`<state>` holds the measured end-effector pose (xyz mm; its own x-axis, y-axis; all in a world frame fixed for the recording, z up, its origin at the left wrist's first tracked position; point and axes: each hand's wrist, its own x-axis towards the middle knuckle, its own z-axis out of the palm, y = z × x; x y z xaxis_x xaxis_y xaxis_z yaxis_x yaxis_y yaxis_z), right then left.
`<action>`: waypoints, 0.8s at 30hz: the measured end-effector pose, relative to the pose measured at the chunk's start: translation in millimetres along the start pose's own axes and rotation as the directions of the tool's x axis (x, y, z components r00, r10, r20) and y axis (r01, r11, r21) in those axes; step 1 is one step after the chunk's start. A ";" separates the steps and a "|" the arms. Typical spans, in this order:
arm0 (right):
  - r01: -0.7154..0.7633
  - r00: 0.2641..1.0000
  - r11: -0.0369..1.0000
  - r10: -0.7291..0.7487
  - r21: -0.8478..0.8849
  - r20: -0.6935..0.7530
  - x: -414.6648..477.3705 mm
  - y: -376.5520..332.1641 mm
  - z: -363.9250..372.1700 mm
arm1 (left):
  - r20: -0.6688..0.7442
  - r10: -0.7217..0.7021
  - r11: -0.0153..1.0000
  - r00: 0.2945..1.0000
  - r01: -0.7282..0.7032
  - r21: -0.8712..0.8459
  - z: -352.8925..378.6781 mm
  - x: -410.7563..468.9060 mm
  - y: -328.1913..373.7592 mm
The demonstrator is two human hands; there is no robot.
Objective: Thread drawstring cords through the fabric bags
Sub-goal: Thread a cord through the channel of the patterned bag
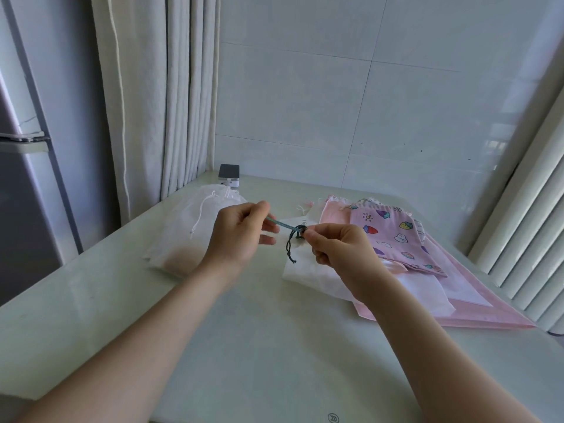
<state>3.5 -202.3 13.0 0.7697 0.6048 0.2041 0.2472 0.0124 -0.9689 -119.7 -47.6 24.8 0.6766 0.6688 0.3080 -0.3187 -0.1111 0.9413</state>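
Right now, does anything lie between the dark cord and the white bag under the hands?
Nothing visible does. The left hand pinches a teal stick, the right hand pinches the dark cord, just over the white bag.

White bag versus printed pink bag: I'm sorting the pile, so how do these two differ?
The white bag is plain; the printed bag is pink with cartoon fruit. The white bag lies apart at left; the printed bag tops a pile of pink and white fabric at right. Both lie flat with gathered tops.

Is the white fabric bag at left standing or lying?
Lying flat: the white fabric bag rests on a pale table, drawstring across it.
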 end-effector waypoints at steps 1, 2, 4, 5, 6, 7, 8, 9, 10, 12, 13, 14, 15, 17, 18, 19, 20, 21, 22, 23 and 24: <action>0.028 1.000 0.998 -0.028 -0.052 0.000 -0.6 0.1 0.1 | 0.000 -0.034 0.997 0.999 0.034 -0.069 0.4 0.2 1.1; 0.059 0.998 0.992 -0.058 -0.112 0.006 -1.8 -0.4 0.0 | 0.021 -0.080 0.984 0.997 0.082 -0.155 0.6 1.1 2.3; 0.122 0.993 0.967 -0.118 -0.225 0.030 -3.6 -1.2 0.6 | 0.080 -0.174 0.936 0.981 0.190 -0.297 0.8 3.5 3.0; 0.145 0.989 0.952 -0.140 -0.271 0.039 -4.2 -1.5 1.2 | 0.100 -0.209 0.918 0.973 0.230 -0.322 0.6 4.2 1.8; 0.164 0.986 0.934 -0.160 -0.316 0.039 -4.1 -1.4 1.8 | 0.112 -0.230 0.915 0.967 0.254 -0.313 0.4 4.8 -0.6; 0.180 0.983 0.913 -0.182 -0.366 0.030 -3.3 -0.9 2.3 | 0.116 -0.235 0.927 0.965 0.259 -0.273 -0.3 5.4 -3.5; 0.194 0.978 0.887 -0.206 -0.419 0.015 -1.9 -0.1 2.4 | 0.114 -0.228 0.946 0.967 0.247 -0.211 -1.2 5.6 -5.5; 0.206 0.972 0.855 -0.235 -0.475 -0.001 0.0 1.4 1.5 | 0.115 -0.212 0.962 0.970 0.228 -0.149 -1.4 5.1 -6.4; 0.220 0.963 0.817 -0.269 -0.533 -0.014 1.8 2.6 -0.1 | 0.117 -0.197 0.972 0.973 0.210 -0.107 -1.2 4.3 -6.5; 0.239 0.947 0.740 -0.322 -0.629 -0.018 3.7 3.4 -3.0 | 0.129 -0.189 0.974 0.973 0.203 -0.102 -0.5 2.7 -5.1; 0.246 0.941 0.715 -0.338 -0.655 -0.015 3.8 3.6 -3.7 | 0.147 -0.193 0.970 0.970 0.212 -0.122 0.1 1.7 -3.9; 0.254 0.937 0.698 -0.351 -0.670 -0.009 3.7 3.7 -3.7 | 0.174 -0.199 0.964 0.964 0.224 -0.141 0.3 1.0 -2.9; 0.265 0.932 0.681 -0.363 -0.682 -0.001 3.1 3.6 -2.8 | 0.204 -0.208 0.960 0.957 0.240 -0.145 0.6 0.4 -2.3; 0.275 0.925 0.648 -0.380 -0.710 0.011 2.9 4.9 -0.1 | 0.246 -0.238 0.957 0.939 0.270 -0.106 0.8 -0.4 -2.5; 0.273 0.923 0.630 -0.384 -0.727 0.014 3.3 5.8 0.9 | 0.253 -0.256 0.956 0.933 0.283 -0.078 0.8 -0.8 -2.9; 0.271 0.922 0.608 -0.388 -0.746 0.019 4.1 7.3 1.6 | 0.253 -0.271 0.954 0.929 0.295 -0.058 0.7 -0.8 -3.7; 0.269 0.920 0.586 -0.391 -0.765 0.024 4.5 8.7 1.9 | 0.253 -0.281 0.952 0.926 0.302 -0.045 0.7 -0.9 -4.2; 0.262 0.920 0.571 -0.391 -0.778 0.023 4.7 9.6 1.7 | 0.252 -0.291 0.950 0.923 0.309 -0.038 0.8 -0.8 -4.4; 0.249 0.922 0.564 -0.388 -0.788 0.014 4.5 9.9 1.5 | 0.250 -0.301 0.947 0.920 0.320 -0.035 1.0 -0.9 -4.2; 0.231 0.924 0.556 -0.383 -0.798 0.001 3.9 9.1 1.4 | 0.245 -0.316 0.943 0.917 0.332 -0.029 1.3 -1.0 -3.9; 0.211 0.927 0.547 -0.374 -0.810 -0.012 2.7 8.0 1.8 | 0.241 -0.332 0.938 0.912 0.346 -0.019 1.5 -1.4 -3.6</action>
<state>6.5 -199.1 5.6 0.6279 0.5469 0.5537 0.7743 -0.5110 -0.3733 -118.5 -49.2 21.2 0.8826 0.4701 0.0021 -0.0777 0.1414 0.9869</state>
